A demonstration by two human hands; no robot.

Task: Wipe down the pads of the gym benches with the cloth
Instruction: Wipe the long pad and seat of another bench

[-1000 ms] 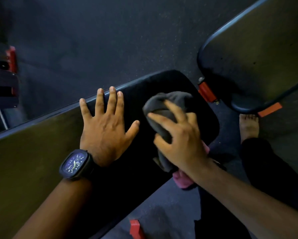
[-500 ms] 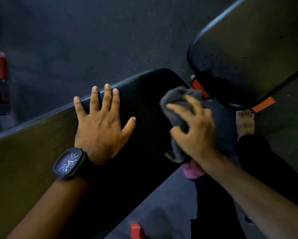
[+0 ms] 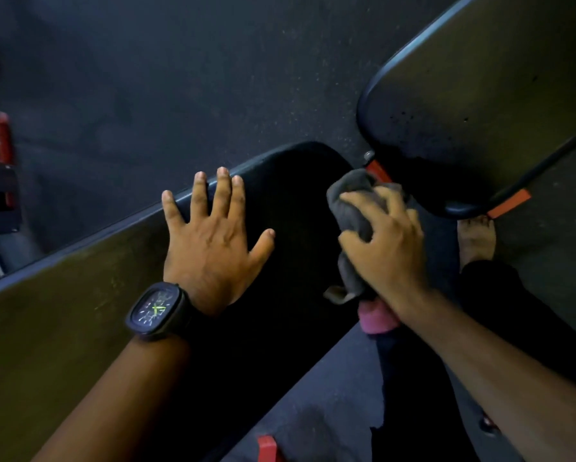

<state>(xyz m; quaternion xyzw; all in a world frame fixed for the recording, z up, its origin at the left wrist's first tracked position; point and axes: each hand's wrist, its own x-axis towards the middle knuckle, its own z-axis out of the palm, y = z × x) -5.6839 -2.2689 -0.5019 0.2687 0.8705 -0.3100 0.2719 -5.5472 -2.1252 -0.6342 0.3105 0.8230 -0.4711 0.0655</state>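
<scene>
Sliding rightward over the last second, the right hand (image 3: 391, 241) had carried the grey cloth (image 3: 350, 211) from the middle of the long bench pad (image 3: 63, 315) to its rounded right end, its fingers clamped on the bunched fabric, which suggested this pad's wipe was nearly finished and the second bench pad (image 3: 480, 95) at far right would come next. Meanwhile the left hand (image 3: 210, 248) stayed flat on the long pad, fingers spread apart and holding nothing. No brand or writing could be read anywhere; the wristwatch (image 3: 158, 310) face was too small to make out.
</scene>
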